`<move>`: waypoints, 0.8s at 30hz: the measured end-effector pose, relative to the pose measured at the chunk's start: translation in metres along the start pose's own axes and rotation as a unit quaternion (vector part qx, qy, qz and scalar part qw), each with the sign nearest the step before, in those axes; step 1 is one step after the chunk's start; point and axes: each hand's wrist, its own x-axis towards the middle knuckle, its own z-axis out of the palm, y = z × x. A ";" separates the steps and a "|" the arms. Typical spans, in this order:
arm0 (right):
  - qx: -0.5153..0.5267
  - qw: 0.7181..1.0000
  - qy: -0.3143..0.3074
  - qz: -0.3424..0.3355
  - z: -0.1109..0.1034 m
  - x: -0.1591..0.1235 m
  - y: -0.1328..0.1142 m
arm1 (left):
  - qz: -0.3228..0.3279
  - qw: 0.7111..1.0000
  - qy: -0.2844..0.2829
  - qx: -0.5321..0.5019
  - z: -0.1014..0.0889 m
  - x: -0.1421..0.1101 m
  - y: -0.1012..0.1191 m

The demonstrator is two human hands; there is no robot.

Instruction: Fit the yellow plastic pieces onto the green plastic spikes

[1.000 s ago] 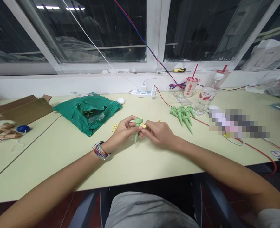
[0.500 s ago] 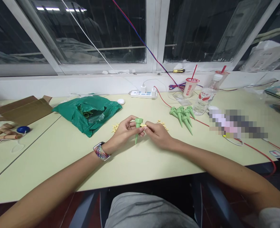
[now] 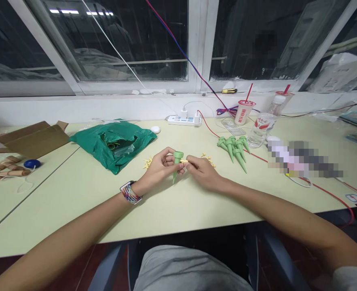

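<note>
My left hand (image 3: 161, 169) grips a green plastic watering spike (image 3: 176, 166) upright, its tip pointing down toward the table. My right hand (image 3: 203, 173) pinches a small yellow piece (image 3: 183, 161), holding it against the spike's top. Scattered yellow pieces (image 3: 147, 163) lie on the table left of my left hand, and more (image 3: 208, 160) lie just beyond my right hand. To the right of my right hand, a cluster of several green spikes (image 3: 233, 150) rests on the tabletop.
A green plastic bag (image 3: 113, 145) and an open cardboard box (image 3: 32, 139) lie to the left. A power strip (image 3: 184, 120), water bottle (image 3: 262, 124), straw cup (image 3: 244, 111) and red wire (image 3: 210, 128) sit beyond. A blurred patch (image 3: 301, 159) covers the right side.
My hands and the spike have barely moved. The whole view has shifted slightly, and the other person's hand at the far right has mostly left the frame.
</note>
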 end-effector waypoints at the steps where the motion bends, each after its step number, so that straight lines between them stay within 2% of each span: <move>1: 0.037 0.999 -0.010 0.022 0.002 0.000 -0.001 | 0.000 1.000 0.011 0.007 0.000 0.000 0.000; 3: 0.039 0.999 -0.010 0.029 0.004 -0.001 -0.003 | -0.006 1.000 0.007 0.003 -0.001 0.000 0.000; 5: -0.051 0.998 0.017 -0.014 0.001 -0.001 -0.002 | -0.025 0.999 -0.027 -0.022 -0.002 0.001 0.000; 7: -0.155 0.985 0.045 -0.069 -0.004 -0.001 -0.001 | -0.040 0.996 -0.059 -0.052 -0.003 0.000 0.001; 9: -0.178 0.979 0.048 -0.088 -0.006 -0.001 0.000 | -0.038 0.996 -0.061 -0.060 -0.002 0.000 0.001; 12: -0.045 0.998 0.022 -0.023 -0.004 -0.001 -0.003 | -0.018 0.999 -0.024 -0.024 -0.001 0.000 0.002; 14: 0.056 0.998 -0.004 0.040 -0.001 -0.001 -0.006 | -0.010 1.000 -0.002 0.001 -0.001 0.000 0.001; 16: 0.083 0.995 -0.016 0.059 0.001 -0.002 -0.007 | -0.010 1.000 0.000 0.004 -0.001 0.001 0.000; 19: -0.033 0.999 0.018 -0.013 -0.001 -0.002 -0.003 | -0.014 1.000 -0.019 -0.013 -0.002 0.001 -0.001; 21: -0.134 0.987 0.051 -0.068 -0.003 -0.003 0.001 | -0.014 0.999 -0.029 -0.019 -0.002 0.001 -0.001; 24: -0.218 0.966 0.073 -0.116 -0.004 -0.003 0.006 | -0.012 0.999 -0.033 -0.024 -0.003 0.000 0.000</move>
